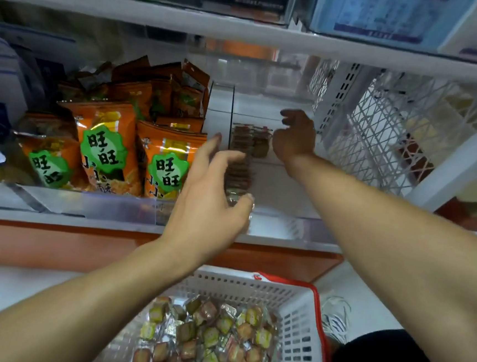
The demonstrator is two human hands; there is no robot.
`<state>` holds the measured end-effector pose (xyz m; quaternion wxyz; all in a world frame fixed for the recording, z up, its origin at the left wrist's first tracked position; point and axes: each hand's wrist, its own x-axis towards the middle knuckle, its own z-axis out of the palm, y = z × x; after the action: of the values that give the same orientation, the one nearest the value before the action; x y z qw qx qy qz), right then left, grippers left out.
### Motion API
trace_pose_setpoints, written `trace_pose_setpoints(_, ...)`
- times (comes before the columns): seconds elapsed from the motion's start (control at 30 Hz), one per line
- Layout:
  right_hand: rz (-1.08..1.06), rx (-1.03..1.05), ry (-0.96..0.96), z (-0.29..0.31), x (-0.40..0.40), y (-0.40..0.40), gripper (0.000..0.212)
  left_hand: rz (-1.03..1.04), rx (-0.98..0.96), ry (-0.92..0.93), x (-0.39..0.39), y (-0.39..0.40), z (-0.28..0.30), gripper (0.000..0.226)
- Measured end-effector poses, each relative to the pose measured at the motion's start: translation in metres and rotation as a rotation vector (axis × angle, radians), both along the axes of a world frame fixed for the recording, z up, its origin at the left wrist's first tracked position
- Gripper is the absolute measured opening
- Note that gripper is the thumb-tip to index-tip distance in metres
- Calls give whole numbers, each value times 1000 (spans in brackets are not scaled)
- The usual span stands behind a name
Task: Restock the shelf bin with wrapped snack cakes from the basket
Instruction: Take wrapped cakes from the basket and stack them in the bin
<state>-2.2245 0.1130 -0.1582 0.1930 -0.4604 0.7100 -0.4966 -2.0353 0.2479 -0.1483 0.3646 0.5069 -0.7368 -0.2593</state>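
Far left on the shelf, orange snack bags [104, 146] with green labels stand packed together, more of them piled behind. Just right of them sits the clear shelf bin [270, 227], its front wall low and see-through. Inside it, a column of wrapped snack cakes [241, 152] runs from the front toward the back along the bin's left side, with a second short stack beside it further in.

Here is the left hand [210, 195], reaching over the bin's front edge, fingers spread and loosely curved, thumb tip down near the front cakes of the column. It looks relaxed, gripping nothing that can be made out, though its palm side is hidden.

Moving right, the right hand [294, 136] is deep in the bin at the back, just beside the short stack, fingers bent inward toward the cakes; whether it pinches one cannot be told from this angle. Its forearm stretches across the bin's right half.

Right of the bin, a white lattice divider [380, 129] stands at the shelf's end.

Down below, in front of the shelf, the white basket [302, 325] with a red rim holds a heap of wrapped snack cakes [212, 340], in green, yellow and brown wrappers.
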Motion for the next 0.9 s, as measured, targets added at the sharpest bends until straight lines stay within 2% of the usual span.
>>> trace_pose_setpoints(0.1,74,-555,94,31,33,55,28,4,-157,166,13,22,10,23)
trace_pose_setpoints(0.17,200,-771,151,31,52,98,25,-36,-110,259,22,34,13,11)
trace_pose_setpoints(0.2,286,-827,187,26,58,118,24,-57,-65,241,27,38,13,9)
trace_pose_setpoints(0.23,376,-850,233,17,61,137,23,-86,-9,152,32,39,12,10)
trace_pose_setpoints(0.3,492,-798,315,-14,65,167,21,-189,150,-216,45,37,2,8)
trace_pose_setpoints(0.33,509,-716,337,-34,66,180,20,-253,258,-452,50,35,-6,7)
trace_pose_setpoints(0.37,518,-600,362,-55,68,192,19,-313,371,-691,54,35,-14,18)
trace_pose_setpoints(0.43,607,-197,459,-105,69,211,17,-461,512,-1053,53,40,-41,44)
trace_pose_setpoints(0.5,802,440,575,-160,62,227,21,-586,545,-1149,43,50,-79,54)
trace_pose_setpoints(0.53,903,728,590,-187,57,238,24,-611,580,-1113,37,57,-101,55)
trace_pose_setpoints(0.57,970,926,564,-210,54,252,23,-619,634,-1065,33,64,-124,56)
trace_pose_setpoints(0.63,986,1105,526,-244,49,282,19,-638,696,-1051,30,81,-168,53)
trace_pose_setpoints(0.73,984,1242,623,-278,50,318,36,-695,719,-1162,40,108,-226,44)
trace_pose_setpoints(0.8,1014,1274,683,-292,54,327,35,-721,751,-1204,48,122,-255,43)
trace_pose_setpoints(0.9,991,1281,738,-309,62,329,35,-703,776,-1125,47,135,-283,46)
